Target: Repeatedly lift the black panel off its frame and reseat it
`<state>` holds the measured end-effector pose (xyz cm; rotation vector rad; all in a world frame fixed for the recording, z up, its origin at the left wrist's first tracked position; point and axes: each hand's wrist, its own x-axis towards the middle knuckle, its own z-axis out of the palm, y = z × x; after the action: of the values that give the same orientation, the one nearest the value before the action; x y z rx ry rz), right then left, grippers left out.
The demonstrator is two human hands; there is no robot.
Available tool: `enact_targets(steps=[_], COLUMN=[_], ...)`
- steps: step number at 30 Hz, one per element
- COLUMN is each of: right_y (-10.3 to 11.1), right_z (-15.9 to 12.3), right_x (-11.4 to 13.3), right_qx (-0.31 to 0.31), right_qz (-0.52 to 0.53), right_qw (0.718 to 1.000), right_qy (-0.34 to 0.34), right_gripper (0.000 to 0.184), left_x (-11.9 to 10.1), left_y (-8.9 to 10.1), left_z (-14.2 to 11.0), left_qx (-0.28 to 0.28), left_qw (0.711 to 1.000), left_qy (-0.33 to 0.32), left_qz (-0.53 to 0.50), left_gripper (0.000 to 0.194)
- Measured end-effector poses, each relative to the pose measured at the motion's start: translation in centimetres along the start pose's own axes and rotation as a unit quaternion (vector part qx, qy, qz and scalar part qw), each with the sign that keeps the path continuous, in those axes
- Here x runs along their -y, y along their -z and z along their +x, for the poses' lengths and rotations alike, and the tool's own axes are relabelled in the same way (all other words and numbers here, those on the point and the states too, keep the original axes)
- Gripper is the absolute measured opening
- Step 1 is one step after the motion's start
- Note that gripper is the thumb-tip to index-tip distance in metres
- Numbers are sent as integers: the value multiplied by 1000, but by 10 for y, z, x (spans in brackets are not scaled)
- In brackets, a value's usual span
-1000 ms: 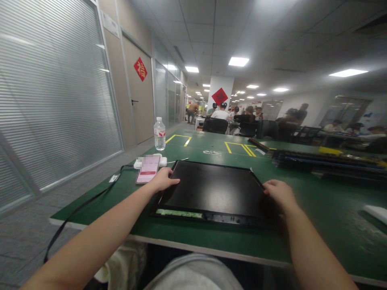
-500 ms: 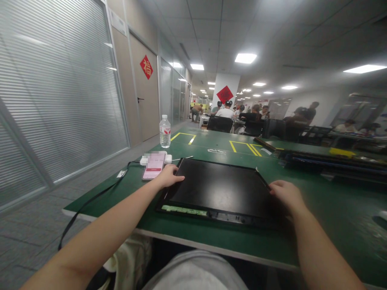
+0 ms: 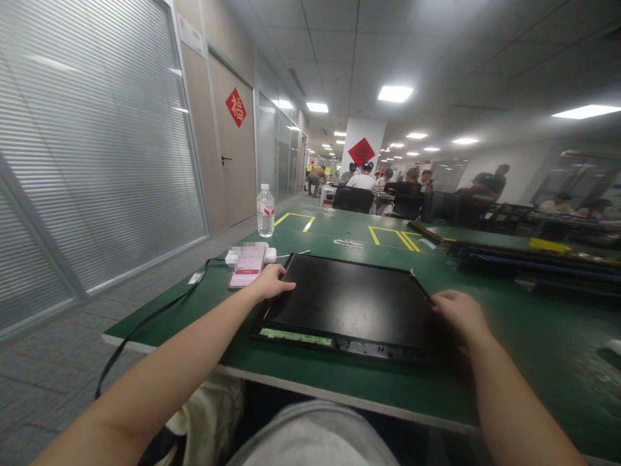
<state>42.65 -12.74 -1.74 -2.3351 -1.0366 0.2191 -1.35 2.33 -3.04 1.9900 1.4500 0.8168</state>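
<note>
A black display panel [image 3: 349, 301] lies flat on the green table, its glossy face up. Along its near edge runs a green circuit board strip [image 3: 297, 337]. My left hand [image 3: 272, 283] grips the panel's left edge, thumb on the face and the other fingers curled over the side. At the opposite side, my right hand [image 3: 456, 309] pinches the right edge; part of its fingers is hidden behind the hand. A phone [image 3: 246, 273] with a lit screen rests just beyond my left hand, beside a white power strip [image 3: 272, 254].
The green table [image 3: 301, 374] bears yellow tape marks [image 3: 392, 229]. A water bottle [image 3: 265, 212] stands at its far left. Stacked dark panels [image 3: 514, 262] lie on the right. A black cable [image 3: 155, 317] hangs over the left edge. Several people sit at tables in the background.
</note>
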Motion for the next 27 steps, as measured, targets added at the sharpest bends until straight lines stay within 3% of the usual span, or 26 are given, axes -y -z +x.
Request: enact_targets(steps=[10, 22, 27], right_y=[-2, -4, -5], right_z=[0, 3, 5], right_x=[-3, -4, -6], right_qx=[1, 2, 3], right_qz=[14, 12, 18], right_qw=[1000, 1000, 1000], right_qy=[7, 13, 8], right_gripper=[22, 24, 24], left_x=[6, 12, 12], left_y=[1, -3, -3], left_z=[4, 9, 8], left_qx=[4, -13, -19], left_qw=[1000, 1000, 1000], left_qy=[-2, 0, 9], left_qz=[11, 21, 13], left_gripper=[45, 29, 34])
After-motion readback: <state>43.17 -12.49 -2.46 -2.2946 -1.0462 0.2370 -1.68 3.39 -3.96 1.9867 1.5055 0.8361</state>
